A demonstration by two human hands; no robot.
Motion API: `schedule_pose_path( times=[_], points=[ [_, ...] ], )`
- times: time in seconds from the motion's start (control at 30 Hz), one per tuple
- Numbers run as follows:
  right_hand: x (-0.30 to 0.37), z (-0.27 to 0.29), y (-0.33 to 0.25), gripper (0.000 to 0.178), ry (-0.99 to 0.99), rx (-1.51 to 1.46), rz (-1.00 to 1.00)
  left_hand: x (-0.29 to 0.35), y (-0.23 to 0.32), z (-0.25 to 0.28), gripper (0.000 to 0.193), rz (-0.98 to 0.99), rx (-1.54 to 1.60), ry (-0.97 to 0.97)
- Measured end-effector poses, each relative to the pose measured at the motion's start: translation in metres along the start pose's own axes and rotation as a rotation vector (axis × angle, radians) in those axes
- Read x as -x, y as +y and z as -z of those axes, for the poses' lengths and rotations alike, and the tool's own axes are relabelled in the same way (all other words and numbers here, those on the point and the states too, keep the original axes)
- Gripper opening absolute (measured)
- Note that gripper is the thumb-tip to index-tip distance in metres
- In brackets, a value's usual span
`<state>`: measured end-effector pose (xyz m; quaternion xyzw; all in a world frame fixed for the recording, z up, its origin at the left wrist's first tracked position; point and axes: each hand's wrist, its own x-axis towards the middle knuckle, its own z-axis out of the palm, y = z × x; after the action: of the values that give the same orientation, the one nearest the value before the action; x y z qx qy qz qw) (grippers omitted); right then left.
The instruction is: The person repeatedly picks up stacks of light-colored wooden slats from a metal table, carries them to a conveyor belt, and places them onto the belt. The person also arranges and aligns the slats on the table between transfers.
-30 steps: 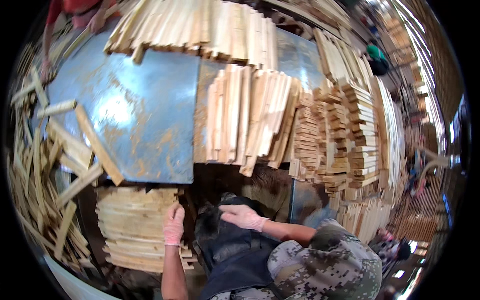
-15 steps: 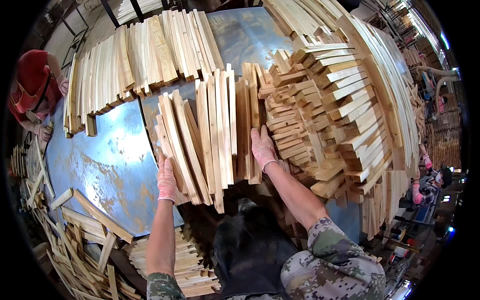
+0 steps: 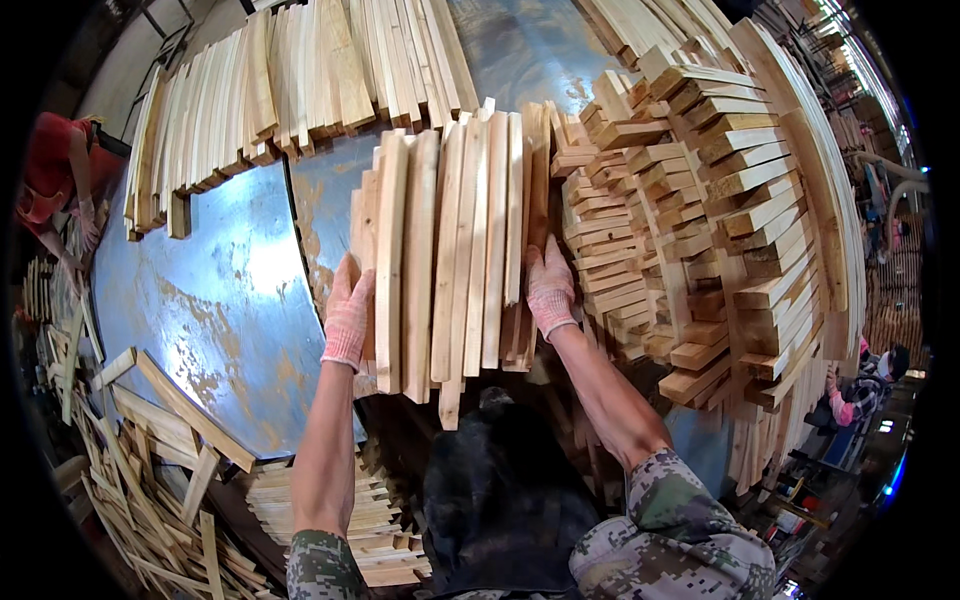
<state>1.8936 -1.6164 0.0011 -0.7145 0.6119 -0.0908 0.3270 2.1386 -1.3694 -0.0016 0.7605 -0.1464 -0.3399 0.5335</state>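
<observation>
1. At the bottom of the frame, a dark apron [image 3: 500,510] is worn, and camouflage sleeves [image 3: 690,525] are seen above bare forearms.
2. At the lower left of centre, a low stack of wood [image 3: 390,545] is partly hidden by one forearm.
3. Near the centre, a bundle of wooden strips [image 3: 458,255] is stood side by side at the near edge of the bench [image 3: 185,285], with one strip end left jutting toward the apron.
4. The bundle's left side is touched by the gloved left hand [image 3: 346,318]; its fingers are held slightly apart from the thumb.
5. The right side is met by the gloved right hand [image 3: 551,290], thumb and fingers parted; how firmly anything is pressed cannot be told.
6. At the lower left, loose offcuts [image 3: 130,490] are heaped.
7. Right of centre, short blocks [image 3: 765,215] are stacked in tiers, cut ends exposed.
8. At the upper left, a long row of strips [image 3: 310,85] is laid across the bench.
9. At the far left, a co-worker in red [image 3: 55,170] is seen; at the right edge, another person [image 3: 862,392] is partly shown.
</observation>
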Motion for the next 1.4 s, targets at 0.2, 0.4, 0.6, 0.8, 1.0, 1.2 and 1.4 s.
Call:
schedule_pose_path(
  times=[0.2,0.4,0.6,0.8,1.0,1.2,1.4],
  points=[
    [0.042,0.013,0.011,0.065,-0.057,-0.001,-0.031,0.054,-0.006,0.001,0.088,0.023,0.034,0.036],
    [0.119,0.031,0.047,0.065,-0.100,-0.065,-0.056,0.161,-0.035,-0.005,0.083,0.105,0.310,0.124],
    [0.125,0.034,0.087,0.060,-0.142,-0.200,0.032,0.234,-0.072,-0.011,0.066,0.241,0.613,0.279],
    [0.089,0.049,0.083,0.076,-0.372,0.029,0.001,0.217,-0.077,-0.004,0.050,0.427,0.314,0.340],
    [0.076,0.040,0.092,0.084,-0.553,0.110,-0.093,0.199,-0.096,0.008,0.075,0.676,0.579,0.083],
    [0.081,-0.005,0.159,0.090,-0.463,-0.773,-0.245,0.191,-0.108,-0.001,0.089,0.645,0.718,-0.021],
    [0.115,0.023,0.127,0.050,-0.604,-0.977,-0.430,0.223,-0.110,0.003,0.069,0.696,0.812,0.010]
  ],
)
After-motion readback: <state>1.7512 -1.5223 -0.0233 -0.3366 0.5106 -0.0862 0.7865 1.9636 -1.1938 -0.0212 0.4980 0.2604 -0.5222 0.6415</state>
